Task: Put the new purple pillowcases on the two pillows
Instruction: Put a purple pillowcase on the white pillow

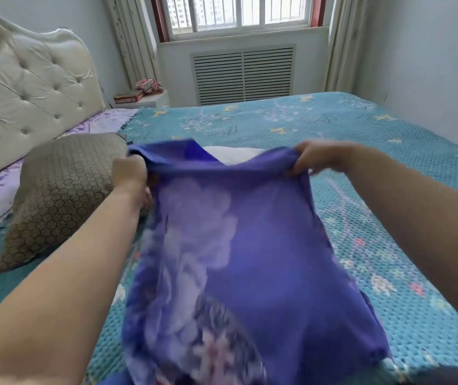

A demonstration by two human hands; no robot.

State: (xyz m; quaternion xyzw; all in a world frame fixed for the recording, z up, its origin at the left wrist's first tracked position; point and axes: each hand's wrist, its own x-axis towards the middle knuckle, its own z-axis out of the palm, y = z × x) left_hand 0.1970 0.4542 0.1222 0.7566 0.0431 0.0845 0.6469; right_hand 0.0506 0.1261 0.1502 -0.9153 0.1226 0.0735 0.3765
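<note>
With both hands, left point(129, 173) and right point(310, 159), gripping the purple pillowcase point(239, 245) mouth, I should pull evenly over the white pillow point(233, 155).

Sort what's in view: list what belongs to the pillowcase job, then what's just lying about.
Job:
purple pillowcase, gripped at its far edge by left hand and right hand
white pillow beyond it
brown pillow

Lying about:
pink bundle and box on nightstand
</note>
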